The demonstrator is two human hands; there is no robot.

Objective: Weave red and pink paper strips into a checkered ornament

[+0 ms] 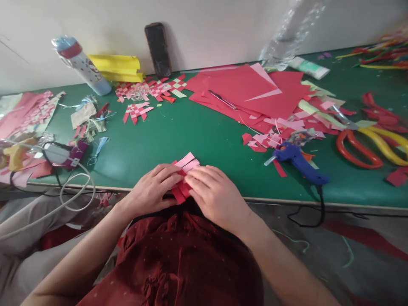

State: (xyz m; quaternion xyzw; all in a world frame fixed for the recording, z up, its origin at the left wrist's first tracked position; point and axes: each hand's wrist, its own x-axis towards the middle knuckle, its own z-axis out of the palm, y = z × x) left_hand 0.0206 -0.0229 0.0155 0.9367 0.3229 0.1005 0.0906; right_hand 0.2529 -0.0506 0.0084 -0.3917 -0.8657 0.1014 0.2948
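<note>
Paper strips [187,160], pink at the far end and red at the near end, sit between both hands at the middle of the desk's [153,136] near edge, overlapping that edge in my view; I cannot tell whether the desk bears them. Watching remotely through the head camera, I see the left hand [155,183] closed on their left side, fingers bent over the paper. The right hand [215,193] grips the other side, its fingertips close to those of the left.

As for progress, I see the strips cut and brought together, with a dark gap between two pink ones and the red ends uneven. Toward the far edge, left of centre, checked woven pieces [137,111] lie finished or nearly so, some with loose ends. By comparison I judge the held strips to be at an early stage: no checks show on them, though the fingers hide much, so drawing them tight and even seems left to do. Red sheets [236,89] along the far edge and cut scraps [264,140] nearer the right end suggest to me that plenty of paper remains. Near the right end, the glue gun [296,161] and scissors [366,162] lie unheld.
</note>
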